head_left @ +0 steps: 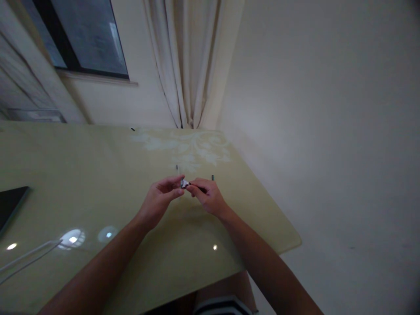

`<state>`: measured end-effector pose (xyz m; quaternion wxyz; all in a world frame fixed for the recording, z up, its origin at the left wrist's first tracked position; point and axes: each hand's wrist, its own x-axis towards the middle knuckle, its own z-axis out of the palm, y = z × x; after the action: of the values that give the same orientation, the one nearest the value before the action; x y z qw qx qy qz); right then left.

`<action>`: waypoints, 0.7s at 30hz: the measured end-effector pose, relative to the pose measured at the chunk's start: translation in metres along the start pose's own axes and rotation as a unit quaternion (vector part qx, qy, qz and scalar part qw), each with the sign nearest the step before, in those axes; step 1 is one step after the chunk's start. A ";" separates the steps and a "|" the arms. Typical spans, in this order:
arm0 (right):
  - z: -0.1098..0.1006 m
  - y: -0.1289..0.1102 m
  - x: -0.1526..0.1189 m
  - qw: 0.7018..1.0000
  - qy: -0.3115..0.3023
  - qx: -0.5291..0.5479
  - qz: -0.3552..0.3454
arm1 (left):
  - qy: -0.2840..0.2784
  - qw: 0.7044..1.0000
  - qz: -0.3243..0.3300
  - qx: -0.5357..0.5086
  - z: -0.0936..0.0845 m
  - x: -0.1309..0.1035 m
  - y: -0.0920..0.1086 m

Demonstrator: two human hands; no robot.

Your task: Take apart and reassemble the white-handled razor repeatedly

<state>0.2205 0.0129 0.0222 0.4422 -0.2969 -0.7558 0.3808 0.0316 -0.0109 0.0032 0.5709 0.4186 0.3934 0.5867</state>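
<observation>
Between my two hands, just above the table (131, 175), is a small shiny silver object (184, 184); its kind is too small to make out. My left hand (160, 194) pinches its left side with thumb and fingers. From the right, my right hand (206, 194) has its fingertips closed on the other side of it. A thin pale stick-like item with a dark tip (177, 168) lies on the table behind the hands, partly hidden by them. The end of a small dark item (212, 177) shows just beyond my right hand.
A dark flat panel (11, 205) lies at the left edge. White cables (31, 253) run across the table's near left. A small black piece (133, 129) rests by the far edge. Beyond are a curtain (187, 57) and window (88, 35); a wall (311, 109) stands right.
</observation>
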 end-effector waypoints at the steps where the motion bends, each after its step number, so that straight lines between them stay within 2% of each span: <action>1: 0.000 0.001 0.001 1.000 0.000 -0.004 -0.003 | -0.003 1.000 0.000 0.002 -0.001 0.000 0.000; 11: 0.003 -0.005 0.005 0.999 0.031 0.027 0.030 | -0.014 0.998 0.059 0.014 0.002 0.001 0.006; 13: -0.001 0.002 0.008 0.996 0.050 0.055 0.044 | -0.014 0.997 0.067 0.042 -0.002 0.003 0.008; 15: -0.014 0.013 0.013 0.989 0.094 0.093 0.070 | 0.004 0.988 0.081 0.132 -0.008 0.007 0.009; 17: -0.034 0.027 0.017 0.980 0.149 0.092 0.097 | 0.037 0.948 0.100 0.299 -0.016 0.011 0.008; 19: -0.056 0.041 0.020 0.971 0.199 0.016 0.128 | 0.061 0.871 0.099 0.477 -0.021 0.015 0.004; 21: -0.075 0.052 0.019 0.952 0.219 -0.108 0.185 | 0.056 0.791 0.080 0.604 -0.021 0.019 -0.003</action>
<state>0.2855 0.0789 0.0105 0.4839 -0.5537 -0.6087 0.2978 0.0127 0.0082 -0.0055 0.1300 0.6748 0.6637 0.2955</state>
